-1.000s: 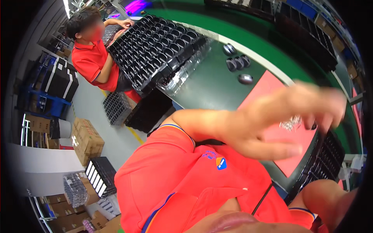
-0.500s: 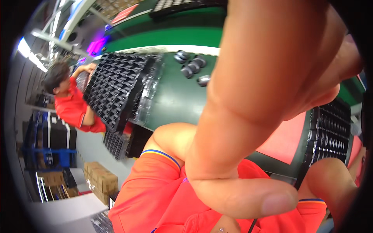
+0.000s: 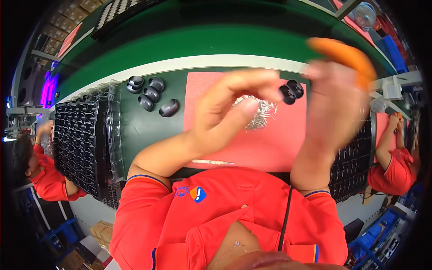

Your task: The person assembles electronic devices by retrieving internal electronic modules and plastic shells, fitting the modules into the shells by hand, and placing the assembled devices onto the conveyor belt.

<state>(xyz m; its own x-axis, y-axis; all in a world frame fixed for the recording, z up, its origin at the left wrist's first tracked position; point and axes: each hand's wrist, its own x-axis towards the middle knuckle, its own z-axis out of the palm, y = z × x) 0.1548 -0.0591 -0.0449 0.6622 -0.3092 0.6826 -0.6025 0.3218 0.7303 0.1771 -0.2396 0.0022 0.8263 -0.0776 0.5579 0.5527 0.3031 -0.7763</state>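
My left hand [image 3: 220, 110] hangs over a pink mat [image 3: 207, 139], thumb and fingers apart in a curve, nothing visible between them. Just past its fingertips are two dark, glossy rounded pieces [image 3: 291, 92]; whether they touch cannot be told. My right hand [image 3: 335, 108] is raised to the right, smeared by motion. A blurred, curved orange object [image 3: 346, 56] shows at its fingers and appears held, its kind unclear. Partly behind my left hand, a heap of thin silvery pins [image 3: 261, 114] lies on the mat. A slim pale pen-like tool [image 3: 211, 162] rests near the mat's front edge.
Several dark rounded pieces [image 3: 150, 93] lie on the green table left of the mat. Stacked black trays [image 3: 76, 144] stand further left, with more black trays [image 3: 353, 162] at right. A white rail [image 3: 202, 60] runs behind. Co-workers in red sit at both sides.
A hand that filled much of the picture close up has drawn away, and both hands now show over the table. The view has turned level, bringing the whole mat and pin heap into sight.
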